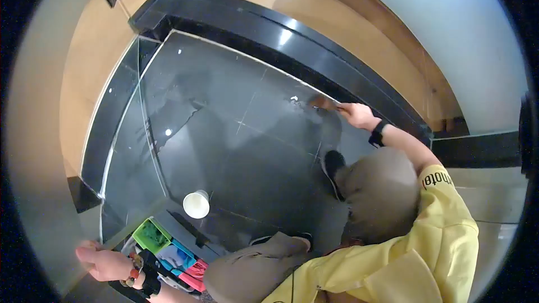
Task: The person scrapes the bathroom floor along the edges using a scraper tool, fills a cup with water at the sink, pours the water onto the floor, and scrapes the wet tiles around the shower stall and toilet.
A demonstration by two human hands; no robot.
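My right hand (356, 115) is closed round the handle of a brush (323, 102), whose blurred brown head is at the dark tiled floor (247, 151), close to the pale seam along the black ledge. Small white bits (294, 99) lie just left of the brush. My left hand (105, 262) is at the lower left, fingers curled at the edge of a glass panel; whether it grips that edge is unclear. A white cup (196, 204) stands on the floor between my left hand and my knees.
An open caddy with a green bin (151, 236), blue and pink compartments and cloths sits beside my left forearm. A black raised ledge (241, 14) borders the floor. A clear glass panel (147, 129) rises at left. Wet patches mark the tiles. My shoe (334, 171) is near the brush.
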